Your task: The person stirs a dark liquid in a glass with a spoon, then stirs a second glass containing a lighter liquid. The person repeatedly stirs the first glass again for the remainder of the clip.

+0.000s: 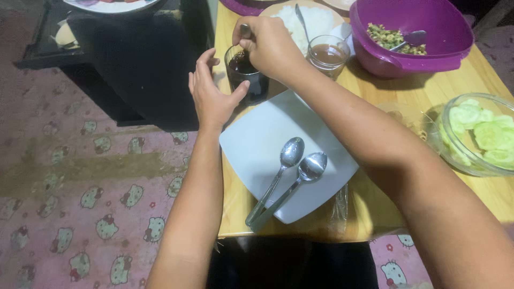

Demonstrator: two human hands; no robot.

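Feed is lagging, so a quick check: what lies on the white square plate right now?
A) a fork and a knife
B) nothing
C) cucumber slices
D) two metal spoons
D: two metal spoons lie side by side on the white square plate, bowls up and handles toward the near table edge; the cucumber slices are in a glass bowl instead.

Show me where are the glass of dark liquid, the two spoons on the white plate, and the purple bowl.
glass of dark liquid (251,80), head view, side wall
two spoons (292,152), head view, left spoon's bowl
white plate (251,144), head view, bare surface
purple bowl (385,63), head view, outer wall
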